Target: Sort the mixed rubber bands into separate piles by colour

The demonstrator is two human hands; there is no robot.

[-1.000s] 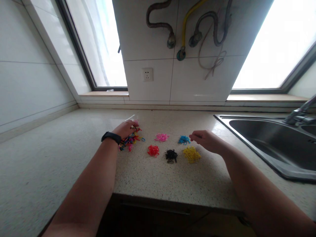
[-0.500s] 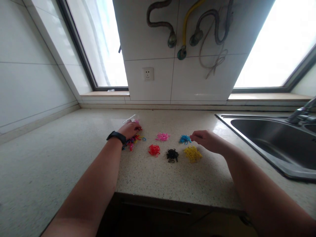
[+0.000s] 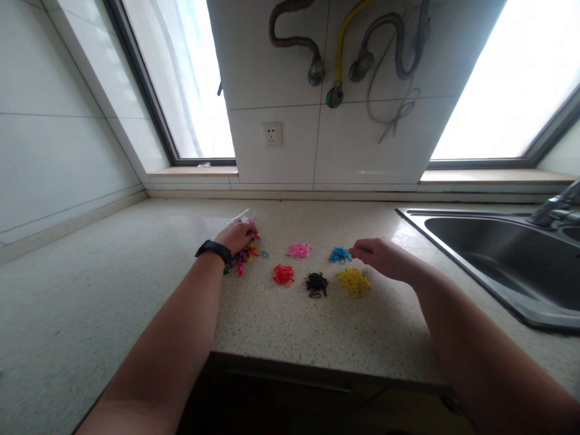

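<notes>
My left hand (image 3: 237, 237), with a black band on its wrist, is closed over a mixed pile of small plastic pin-shaped clips (image 3: 241, 261). Something red shows at its fingertips; whether it is gripped I cannot tell. The hand hides part of this pile. My right hand (image 3: 374, 254) is closed, its fingertips at the right edge of the blue clips (image 3: 339, 255); what it holds, if anything, is hidden. Between my hands lie sorted heaps of pink clips (image 3: 298, 251), red clips (image 3: 283, 275), black clips (image 3: 316, 283) and yellow clips (image 3: 354, 283).
A clear plastic bag (image 3: 242, 216) lies behind my left hand. On the right a steel sink (image 3: 453, 284) with a faucet (image 3: 555, 208) is set into the speckled counter (image 3: 267, 323). Hoses (image 3: 294, 42) and a socket (image 3: 272, 135) are on the tiled wall behind.
My left hand has shifted slightly right over the mixed pile, and its fingers have moved among the clips. My right hand stays beside the blue heap. The view has shifted a little.
</notes>
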